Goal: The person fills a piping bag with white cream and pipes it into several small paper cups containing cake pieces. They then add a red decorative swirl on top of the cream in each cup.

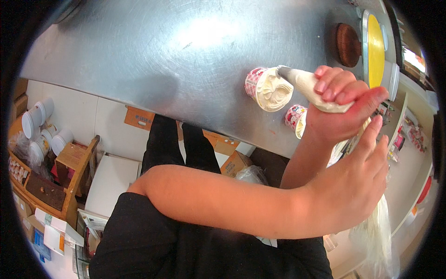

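My right hand [341,100] is closed round the filled part of a piping bag [309,86] of pale cream. The bag's metal tip meets the upper rim of a red-and-white patterned paper cup [255,83]. Ruffled swirls of cream [275,93] top this cup. My left forearm crosses in front of my body, and my left hand [353,179] has its fingers curled at the bag's twisted rear part, its thumb hidden. Below that hand hangs the bag's loose clear tail [378,237]. A second patterned cup [293,118] with cream inside stands nearer the edge, partly covered by my right wrist.
Both cups stand on a metal worktable [162,51]. At its far right are a round brown wooden object [348,45] and a yellow disc-shaped thing [375,51]. White tubs [35,118] and a wooden crate [69,181] sit lower left. Cardboard [139,116] lies under the table.
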Demonstrator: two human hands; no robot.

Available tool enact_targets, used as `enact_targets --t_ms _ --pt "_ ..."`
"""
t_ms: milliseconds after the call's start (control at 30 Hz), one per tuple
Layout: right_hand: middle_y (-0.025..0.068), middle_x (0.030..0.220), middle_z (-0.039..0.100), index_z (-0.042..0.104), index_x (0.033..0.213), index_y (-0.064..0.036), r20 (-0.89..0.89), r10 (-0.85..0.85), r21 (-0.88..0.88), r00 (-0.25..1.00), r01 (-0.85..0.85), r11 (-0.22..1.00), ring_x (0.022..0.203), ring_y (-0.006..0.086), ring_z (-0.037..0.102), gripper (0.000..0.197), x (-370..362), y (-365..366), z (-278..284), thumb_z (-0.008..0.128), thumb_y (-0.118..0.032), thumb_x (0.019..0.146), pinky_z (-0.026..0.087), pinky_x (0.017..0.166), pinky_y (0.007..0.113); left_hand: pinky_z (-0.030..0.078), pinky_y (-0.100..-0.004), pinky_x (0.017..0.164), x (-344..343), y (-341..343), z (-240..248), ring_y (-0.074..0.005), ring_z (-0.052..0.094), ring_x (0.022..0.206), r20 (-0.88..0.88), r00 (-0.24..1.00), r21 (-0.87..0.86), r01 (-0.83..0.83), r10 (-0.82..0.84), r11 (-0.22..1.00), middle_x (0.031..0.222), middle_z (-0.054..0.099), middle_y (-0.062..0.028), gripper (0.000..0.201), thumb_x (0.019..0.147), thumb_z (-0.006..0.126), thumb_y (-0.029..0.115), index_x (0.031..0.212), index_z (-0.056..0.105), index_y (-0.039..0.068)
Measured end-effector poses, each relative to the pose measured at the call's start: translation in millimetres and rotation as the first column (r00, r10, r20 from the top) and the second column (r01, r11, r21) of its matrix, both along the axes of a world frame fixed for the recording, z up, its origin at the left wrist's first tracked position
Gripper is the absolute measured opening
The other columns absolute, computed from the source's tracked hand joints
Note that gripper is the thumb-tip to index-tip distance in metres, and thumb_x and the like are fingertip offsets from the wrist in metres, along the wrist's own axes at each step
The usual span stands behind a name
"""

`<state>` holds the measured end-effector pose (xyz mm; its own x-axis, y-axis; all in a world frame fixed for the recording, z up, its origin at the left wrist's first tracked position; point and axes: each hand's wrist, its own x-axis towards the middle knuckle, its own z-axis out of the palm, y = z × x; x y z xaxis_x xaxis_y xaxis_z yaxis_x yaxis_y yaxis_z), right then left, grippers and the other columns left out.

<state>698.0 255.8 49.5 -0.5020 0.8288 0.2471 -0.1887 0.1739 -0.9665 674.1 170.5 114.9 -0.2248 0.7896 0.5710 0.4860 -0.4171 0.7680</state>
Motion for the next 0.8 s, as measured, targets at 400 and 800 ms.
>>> enact_targets --t_ms 400,800 --pt "0.0027 0.048 0.046 0.043 0.052 -0.0114 0.061 0.095 -0.075 0.994 -0.090 0.993 0.046 0.0159 0.045 0.060 7 -7 -7 0.017 -0.044 0.095 0.042 0.062 0.032 0.022 -0.0630 0.096 -4 -4 -4 -0.0365 0.051 0.101 0.013 1.000 -0.041 0.025 -0.024 0.999 0.087 0.060 -0.0171 0.029 0.080 0.045 0.020 0.086 0.062 -0.002" --pt "0.0046 0.050 0.045 0.045 0.055 -0.0103 -0.013 0.107 -0.121 0.994 -0.108 0.987 0.047 0.0184 0.045 0.059 29 -24 -4 0.016 -0.044 0.095 0.042 0.064 0.036 0.022 -0.0626 0.097 3 -15 1 -0.0359 0.051 0.103 -0.037 0.992 -0.035 0.120 -0.121 0.992 0.091 0.060 -0.0164 0.031 0.079 0.047 0.019 0.094 0.061 -0.004"
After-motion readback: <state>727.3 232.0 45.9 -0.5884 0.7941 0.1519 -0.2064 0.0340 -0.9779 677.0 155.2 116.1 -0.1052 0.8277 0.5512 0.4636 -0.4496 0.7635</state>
